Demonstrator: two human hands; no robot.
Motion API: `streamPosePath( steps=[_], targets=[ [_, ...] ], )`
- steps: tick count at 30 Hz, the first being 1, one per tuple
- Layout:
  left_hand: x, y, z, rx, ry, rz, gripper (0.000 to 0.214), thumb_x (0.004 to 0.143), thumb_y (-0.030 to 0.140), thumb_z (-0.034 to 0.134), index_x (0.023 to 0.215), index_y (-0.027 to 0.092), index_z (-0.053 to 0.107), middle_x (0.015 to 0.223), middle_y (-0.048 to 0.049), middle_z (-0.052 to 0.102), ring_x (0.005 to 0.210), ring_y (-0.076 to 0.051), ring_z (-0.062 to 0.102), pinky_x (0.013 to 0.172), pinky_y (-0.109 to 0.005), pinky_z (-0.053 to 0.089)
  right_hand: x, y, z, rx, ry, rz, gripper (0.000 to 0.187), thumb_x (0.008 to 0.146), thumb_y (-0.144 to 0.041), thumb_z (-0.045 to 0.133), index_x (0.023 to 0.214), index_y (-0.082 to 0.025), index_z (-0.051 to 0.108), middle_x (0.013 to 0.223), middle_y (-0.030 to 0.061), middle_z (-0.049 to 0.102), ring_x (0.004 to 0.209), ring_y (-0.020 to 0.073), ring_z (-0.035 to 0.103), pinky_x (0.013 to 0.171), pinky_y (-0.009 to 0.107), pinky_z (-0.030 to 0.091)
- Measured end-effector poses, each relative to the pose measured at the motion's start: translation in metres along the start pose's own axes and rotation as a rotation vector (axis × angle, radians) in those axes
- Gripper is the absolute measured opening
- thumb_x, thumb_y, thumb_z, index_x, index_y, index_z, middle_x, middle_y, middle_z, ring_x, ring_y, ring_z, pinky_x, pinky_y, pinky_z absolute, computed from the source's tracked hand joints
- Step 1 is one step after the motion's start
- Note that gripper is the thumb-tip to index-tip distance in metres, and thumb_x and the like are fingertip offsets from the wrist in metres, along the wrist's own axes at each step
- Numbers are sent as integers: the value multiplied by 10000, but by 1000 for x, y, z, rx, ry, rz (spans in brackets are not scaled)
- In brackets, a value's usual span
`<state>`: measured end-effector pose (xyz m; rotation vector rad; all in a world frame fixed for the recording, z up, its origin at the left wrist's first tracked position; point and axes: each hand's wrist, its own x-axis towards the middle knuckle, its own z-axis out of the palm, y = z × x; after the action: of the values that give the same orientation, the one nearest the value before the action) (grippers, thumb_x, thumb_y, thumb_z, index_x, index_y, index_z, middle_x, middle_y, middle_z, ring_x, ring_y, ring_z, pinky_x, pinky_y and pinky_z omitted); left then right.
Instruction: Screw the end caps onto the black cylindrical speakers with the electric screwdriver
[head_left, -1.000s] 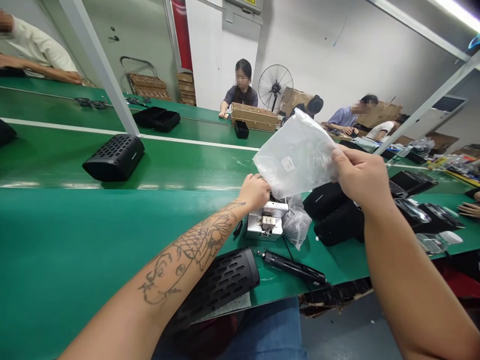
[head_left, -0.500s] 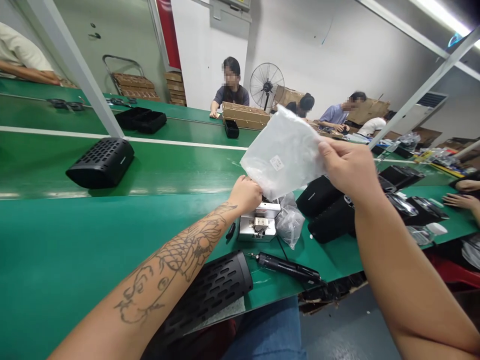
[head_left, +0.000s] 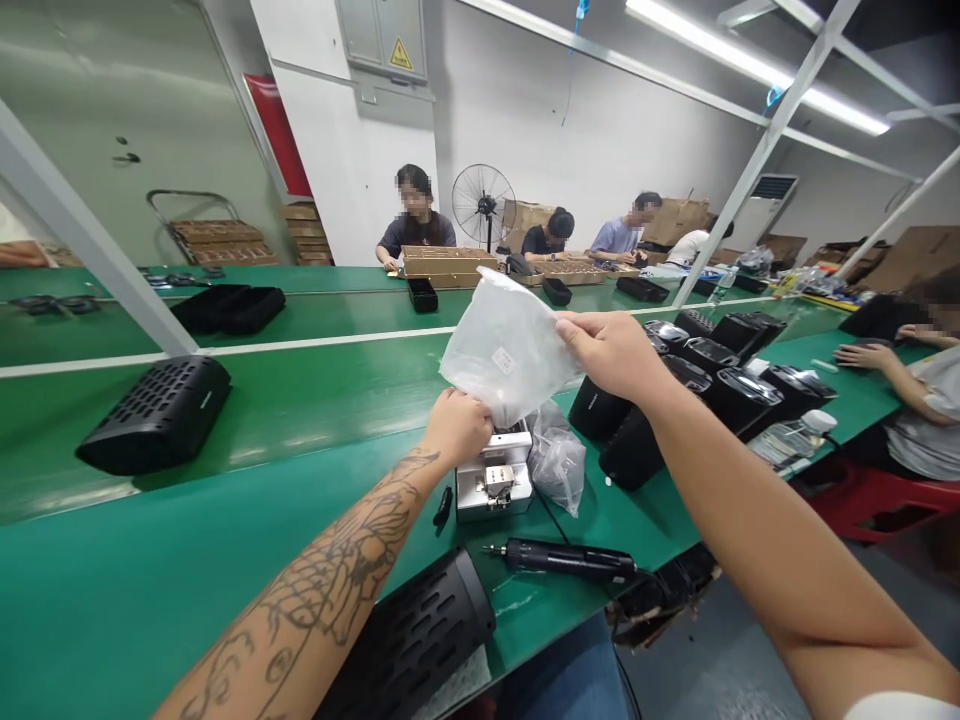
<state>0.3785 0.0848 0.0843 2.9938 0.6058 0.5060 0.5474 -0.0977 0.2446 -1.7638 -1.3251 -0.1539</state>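
Note:
A clear plastic bag (head_left: pixel 504 350) with a small white label hangs between my hands, its contents hard to make out. My left hand (head_left: pixel 455 428) grips its lower edge just above a silver metal fixture (head_left: pixel 495 480). My right hand (head_left: pixel 611 355) pinches the bag's right corner between thumb and fingers. On the green bench, a crumpled clear bag (head_left: pixel 556 458) lies beside the fixture. Below them rest a black electric screwdriver (head_left: pixel 562 560) and a black perforated cylindrical speaker (head_left: pixel 409 640), partly under my left forearm.
Several black speakers (head_left: pixel 675 410) stand to the right on the green bench (head_left: pixel 225 600). A co-worker (head_left: pixel 915 415) sits at the far right. More people work across the bench near cardboard-coloured trays (head_left: pixel 446 265). Another black speaker (head_left: pixel 154 415) lies on the left belt.
The view has swung, shifting the room and bench leftward and downward in the picture. Both hands keep hold of the bag, which now appears lower and further left.

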Motion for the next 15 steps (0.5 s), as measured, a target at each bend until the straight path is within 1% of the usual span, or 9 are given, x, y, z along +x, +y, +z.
streamPosePath(
  steps=[2,5,7,8,10,12,13,14,15],
  targets=[
    [0,1,-1,10,-6,-7,290,888,207,580,774,249,843,958,-110,841,1059,-307,726,1000,-436,490,0,1,-2,25,-1,3,316,1009,-405,639,1144,-272,891,1085,-16,854,1027,299,796,895,390,618],
    [0,3,-3,18,-18,-14,295,891,205,575,801,237,854,960,-125,836,1048,-320,728,989,-448,498,2,1,-2,100,50,17,369,1018,-469,643,1198,-244,873,1139,15,847,1127,312,777,980,420,626],
    [-1,4,-4,23,-26,-22,296,890,198,576,801,237,855,950,-126,831,1049,-321,726,987,-447,501,0,3,1,216,57,51,451,984,-554,701,1237,-213,852,1197,47,835,1179,321,761,1014,437,638],
    [-1,4,-4,24,-28,-29,296,892,197,576,800,238,855,953,-126,829,1060,-322,724,981,-443,504,-2,4,4,270,37,71,524,958,-599,729,1292,-207,827,1233,60,826,1182,321,762,1005,443,652],
    [-2,5,-3,25,-31,-50,302,900,201,573,805,239,857,970,-130,825,1082,-328,717,952,-434,513,-10,8,10,418,-30,106,710,929,-665,746,1483,-223,704,1372,77,779,1206,312,764,993,452,675],
    [-2,5,-2,22,-34,-68,311,909,211,564,834,236,865,1001,-137,822,1089,-336,713,915,-431,524,-22,13,18,615,-46,124,862,933,-656,752,1662,-277,490,1567,82,661,1319,297,726,1062,459,659],
    [-2,6,-2,20,-36,-72,315,912,215,561,848,234,868,1013,-139,821,1088,-338,712,901,-430,529,-29,15,23,702,-9,130,916,926,-628,776,1698,-296,412,1649,82,584,1402,291,678,1127,460,627],
    [-3,6,-2,18,-38,-73,316,913,217,560,856,234,870,1019,-139,819,1089,-339,711,895,-428,533,-36,17,28,753,47,136,947,905,-592,815,1700,-299,393,1685,87,542,1461,288,633,1185,460,589],
    [-3,6,-2,16,-40,-72,317,915,218,560,858,235,871,1024,-137,818,1095,-337,709,898,-424,536,-43,19,33,762,108,143,945,874,-554,858,1673,-287,431,1668,99,559,1476,293,619,1215,465,566]
  ],
)
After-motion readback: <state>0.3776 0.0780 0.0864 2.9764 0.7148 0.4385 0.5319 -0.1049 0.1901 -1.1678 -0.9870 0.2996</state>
